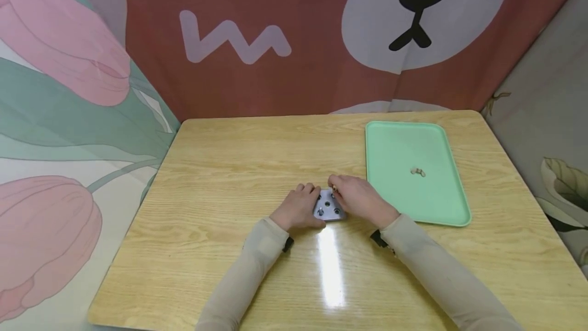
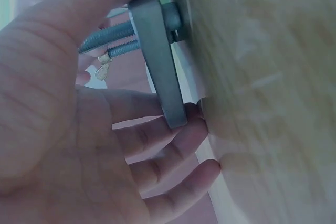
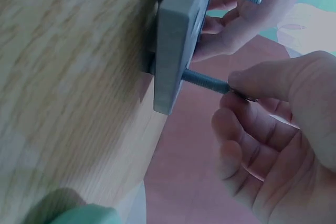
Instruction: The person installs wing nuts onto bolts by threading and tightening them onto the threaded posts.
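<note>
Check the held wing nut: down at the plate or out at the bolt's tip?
Out at the tip: bare bolt shows between the wing nut and plate. Cannot tell whether it's threaded on.

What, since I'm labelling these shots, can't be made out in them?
Wing nut: right wrist view, mostly covered by the right hand.
Small pieces on the tray: head view, too small to count.
Tray: right wrist view, mostly cut off by the bottom edge.
Metal plate: head view, left edge covered by the left hand; underside turned toward the table.
</note>
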`<action>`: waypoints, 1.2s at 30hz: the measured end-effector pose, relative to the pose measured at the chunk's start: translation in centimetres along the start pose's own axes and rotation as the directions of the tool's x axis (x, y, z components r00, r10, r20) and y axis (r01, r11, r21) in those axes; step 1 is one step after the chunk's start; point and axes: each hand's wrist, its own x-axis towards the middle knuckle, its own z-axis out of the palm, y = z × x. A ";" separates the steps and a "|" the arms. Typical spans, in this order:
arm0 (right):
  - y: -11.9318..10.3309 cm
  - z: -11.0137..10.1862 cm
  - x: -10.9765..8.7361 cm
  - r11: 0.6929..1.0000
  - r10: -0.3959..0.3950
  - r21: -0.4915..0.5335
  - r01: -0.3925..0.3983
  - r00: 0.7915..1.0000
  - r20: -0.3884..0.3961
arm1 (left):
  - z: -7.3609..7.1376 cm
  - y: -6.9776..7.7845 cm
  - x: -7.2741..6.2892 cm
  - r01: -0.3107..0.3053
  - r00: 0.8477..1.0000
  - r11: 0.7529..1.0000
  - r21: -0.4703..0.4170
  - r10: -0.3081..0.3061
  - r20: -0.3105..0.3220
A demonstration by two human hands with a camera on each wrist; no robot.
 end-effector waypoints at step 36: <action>-0.6 -1.0 -0.4 1.000 0.023 0.014 -0.024 0.997 0.071 | -0.5 0.4 -0.3 0.013 1.000 1.000 0.016 -0.013 0.008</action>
